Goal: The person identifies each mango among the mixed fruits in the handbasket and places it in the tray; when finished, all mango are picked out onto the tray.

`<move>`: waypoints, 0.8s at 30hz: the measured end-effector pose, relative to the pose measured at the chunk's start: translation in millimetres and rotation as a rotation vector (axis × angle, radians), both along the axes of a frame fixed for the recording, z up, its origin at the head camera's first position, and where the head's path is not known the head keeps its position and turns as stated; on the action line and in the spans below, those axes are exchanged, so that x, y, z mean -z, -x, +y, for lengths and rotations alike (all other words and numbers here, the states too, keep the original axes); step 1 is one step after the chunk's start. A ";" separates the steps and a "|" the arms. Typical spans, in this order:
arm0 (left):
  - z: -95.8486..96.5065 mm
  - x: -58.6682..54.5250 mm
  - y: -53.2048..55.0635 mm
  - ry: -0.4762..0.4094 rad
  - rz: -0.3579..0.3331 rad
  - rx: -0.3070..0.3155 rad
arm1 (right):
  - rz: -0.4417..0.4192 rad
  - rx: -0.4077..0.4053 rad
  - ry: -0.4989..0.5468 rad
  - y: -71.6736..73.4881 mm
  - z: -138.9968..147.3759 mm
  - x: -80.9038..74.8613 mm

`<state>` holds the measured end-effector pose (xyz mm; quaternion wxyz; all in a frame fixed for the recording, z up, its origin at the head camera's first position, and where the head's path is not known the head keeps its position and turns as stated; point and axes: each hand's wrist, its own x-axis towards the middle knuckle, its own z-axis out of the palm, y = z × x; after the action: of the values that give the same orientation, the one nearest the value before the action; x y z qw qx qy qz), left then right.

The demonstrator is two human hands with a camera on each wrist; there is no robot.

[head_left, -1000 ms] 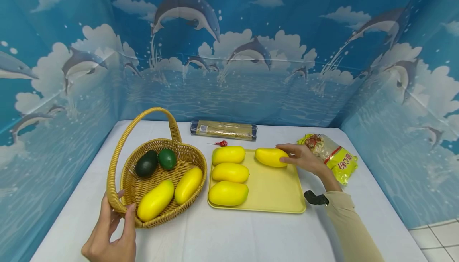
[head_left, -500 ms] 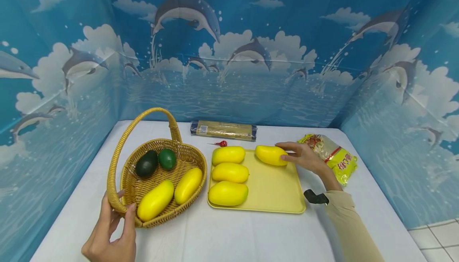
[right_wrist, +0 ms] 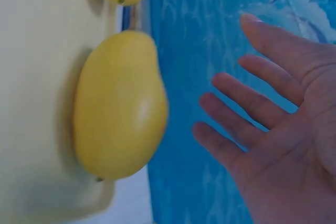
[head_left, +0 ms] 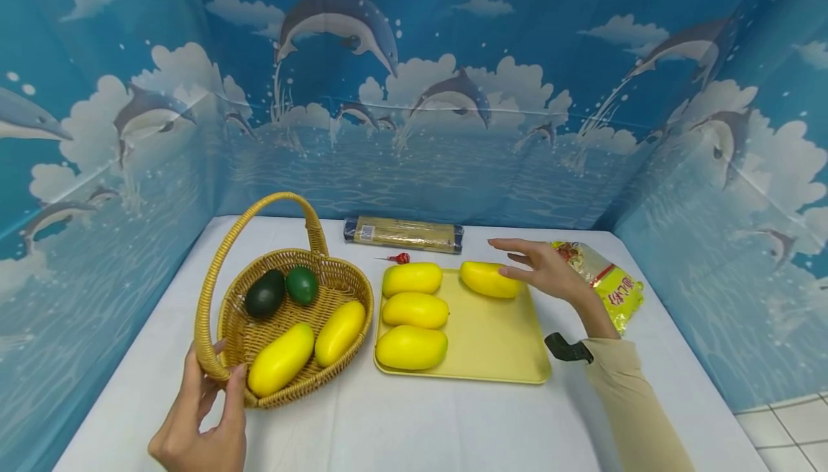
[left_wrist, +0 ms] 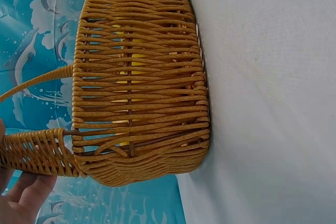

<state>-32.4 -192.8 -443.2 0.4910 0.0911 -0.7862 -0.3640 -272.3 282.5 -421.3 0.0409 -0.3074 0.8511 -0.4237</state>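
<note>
My left hand (head_left: pixel 205 414) grips the lower end of the handle (left_wrist: pixel 37 153) of a wicker basket (head_left: pixel 352 271). Inside the basket lie two yellow mangoes (head_left: pixel 281 359) and two dark green avocados (head_left: pixel 265 294). On the right, my right hand (head_left: pixel 546 271) hovers with spread fingers just above a mango (head_left: pixel 489 279) at the back right of a pale yellow tray (head_left: pixel 498 357). The right wrist view shows a gap between these fingers (right_wrist: pixel 252 95) and that mango (right_wrist: pixel 121 106). Three more mangoes (head_left: pixel 414 312) lie in a column along the tray's left side.
Behind the tray lies a long wrapped package (head_left: pixel 404 234) with dark ends. In front of it is a small red-headed item (head_left: pixel 402 258) with a thin stem. A yellow-green food bag (head_left: pixel 611 292) lies right of the tray. A dolphin-print curtain (head_left: pixel 414 163) encloses the white table.
My right hand has let go of the mango on the tray's back right and risen from it, fingers opening. My left hand keeps its hold on the basket handle.
</note>
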 end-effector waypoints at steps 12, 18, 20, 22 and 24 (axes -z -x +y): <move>0.0 1.7 0.5 -0.004 0.009 -0.001 | 0.033 -0.151 -0.068 -21.2 -46.9 -54.4; -0.9 2.5 0.6 -0.002 0.007 0.003 | 0.075 -0.255 -0.132 -32.2 -79.2 -82.1; -1.2 2.9 0.5 -0.001 0.008 0.005 | 0.092 -0.287 -0.151 -35.0 -91.4 -90.8; -1.0 2.4 0.3 0.000 0.009 0.006 | 0.100 -0.330 -0.157 -36.9 -104.2 -97.9; -0.8 1.8 0.0 -0.001 0.009 0.007 | 0.088 -0.374 -0.159 -38.3 -116.9 -102.7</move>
<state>-32.4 -193.6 -444.9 0.4934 0.0870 -0.7841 -0.3663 -234.0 165.6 -318.6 0.1056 -0.4739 0.8110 -0.3264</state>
